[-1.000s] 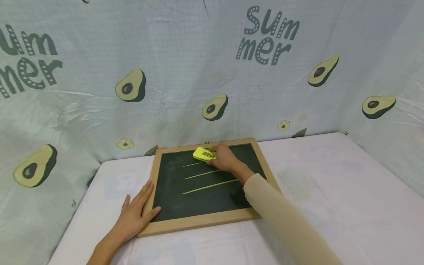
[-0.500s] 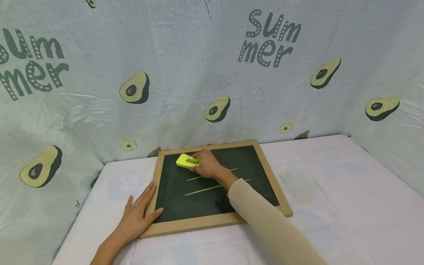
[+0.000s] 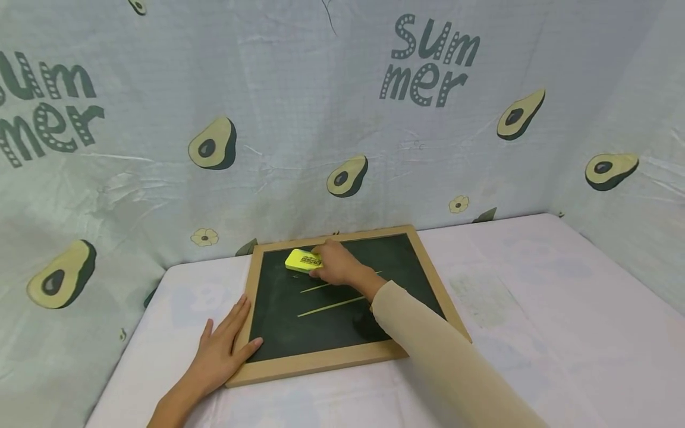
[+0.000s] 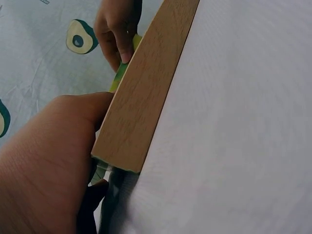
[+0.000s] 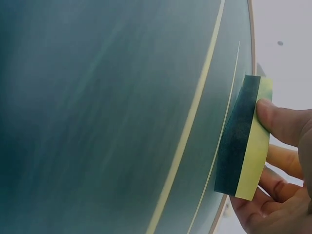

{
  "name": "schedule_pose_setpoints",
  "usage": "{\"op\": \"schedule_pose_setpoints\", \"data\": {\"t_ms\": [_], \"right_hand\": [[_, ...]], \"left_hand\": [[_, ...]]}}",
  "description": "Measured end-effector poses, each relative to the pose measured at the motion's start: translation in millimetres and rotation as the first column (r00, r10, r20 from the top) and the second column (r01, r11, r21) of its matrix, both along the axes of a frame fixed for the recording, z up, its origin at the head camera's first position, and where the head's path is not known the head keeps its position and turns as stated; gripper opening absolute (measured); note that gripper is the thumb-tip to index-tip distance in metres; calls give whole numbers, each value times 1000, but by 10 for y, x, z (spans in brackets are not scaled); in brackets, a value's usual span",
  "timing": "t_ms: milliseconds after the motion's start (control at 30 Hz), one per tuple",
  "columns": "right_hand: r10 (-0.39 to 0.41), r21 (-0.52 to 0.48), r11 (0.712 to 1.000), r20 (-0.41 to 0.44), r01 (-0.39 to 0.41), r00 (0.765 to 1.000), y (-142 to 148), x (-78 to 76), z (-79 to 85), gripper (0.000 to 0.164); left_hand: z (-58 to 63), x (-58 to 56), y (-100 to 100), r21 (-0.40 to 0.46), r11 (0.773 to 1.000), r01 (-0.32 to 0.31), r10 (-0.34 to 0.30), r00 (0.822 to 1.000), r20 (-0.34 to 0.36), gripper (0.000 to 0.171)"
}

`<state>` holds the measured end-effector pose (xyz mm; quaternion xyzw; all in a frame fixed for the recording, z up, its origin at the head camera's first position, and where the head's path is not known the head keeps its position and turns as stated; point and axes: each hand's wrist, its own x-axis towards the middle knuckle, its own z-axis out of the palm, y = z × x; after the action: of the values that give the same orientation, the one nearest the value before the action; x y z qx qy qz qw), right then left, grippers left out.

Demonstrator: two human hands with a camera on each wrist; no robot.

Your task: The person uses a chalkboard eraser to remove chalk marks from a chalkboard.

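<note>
A small chalkboard (image 3: 321, 336) with a wooden frame (image 3: 321, 360) lies on the table in the head view. My right hand (image 3: 338, 264) grips a yellow eraser (image 3: 299, 260) near the board's upper left corner. In the right wrist view the dark felt side of the eraser (image 5: 237, 141) faces the board, with the thumb (image 5: 280, 119) on its yellow back. Below it run two yellow chalk lines, the lower line (image 3: 321, 310) longer in view; the forearm covers part of them. My left hand (image 3: 216, 352) rests on the frame's left edge, fingers spread and fairly straight, thumb over the lower left corner.
A pale cloth (image 3: 535, 333) covers the table. Behind the board hangs a backdrop (image 3: 289, 119) printed with avocados and lettering. A faint greenish smudge (image 3: 481, 300) marks the cloth right of the board.
Over the second my right hand has moved left with the eraser, and the top chalk line is no longer seen. In the last half second little differs. My left hand stays on the frame.
</note>
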<state>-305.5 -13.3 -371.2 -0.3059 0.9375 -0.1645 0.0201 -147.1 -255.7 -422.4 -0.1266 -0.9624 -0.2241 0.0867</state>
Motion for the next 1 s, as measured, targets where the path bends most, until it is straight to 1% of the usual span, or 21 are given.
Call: {"op": "schedule_pose_setpoints", "data": {"t_ms": [67,133,300,500,600,767,867,1000], "right_hand": [[1,-4,1000,-15,-1,1000,110,-44,10,51],[-15,-7,1000,-21,15,1000,249,-90,14,51],[-83,-37,996,-9,83,996,642,-178,8,52],[-134,-65,989,17,135,991,1042,-207,8,52],[-142,-77,987,30,144,989,1185,-218,27,52],[-173,-102,979,51,178,984,1397,-239,19,52],[-179,-122,975,71,187,981,1487,-238,17,51],[-175,-128,975,72,183,982,1548,-233,24,51]], "left_hand": [[5,1,0,-1,1000,1,-1,1000,1,76],[19,1,1,-3,1000,-4,4,1000,22,77],[38,0,6,1,1000,-12,12,997,72,78],[11,15,1,11,1000,15,-16,999,40,75],[16,24,-12,15,1000,15,-16,999,34,75],[17,11,-10,11,1000,2,-3,998,56,76],[5,7,-5,10,1000,3,-3,999,52,76],[12,20,-10,10,1000,7,-8,999,41,75]]}}
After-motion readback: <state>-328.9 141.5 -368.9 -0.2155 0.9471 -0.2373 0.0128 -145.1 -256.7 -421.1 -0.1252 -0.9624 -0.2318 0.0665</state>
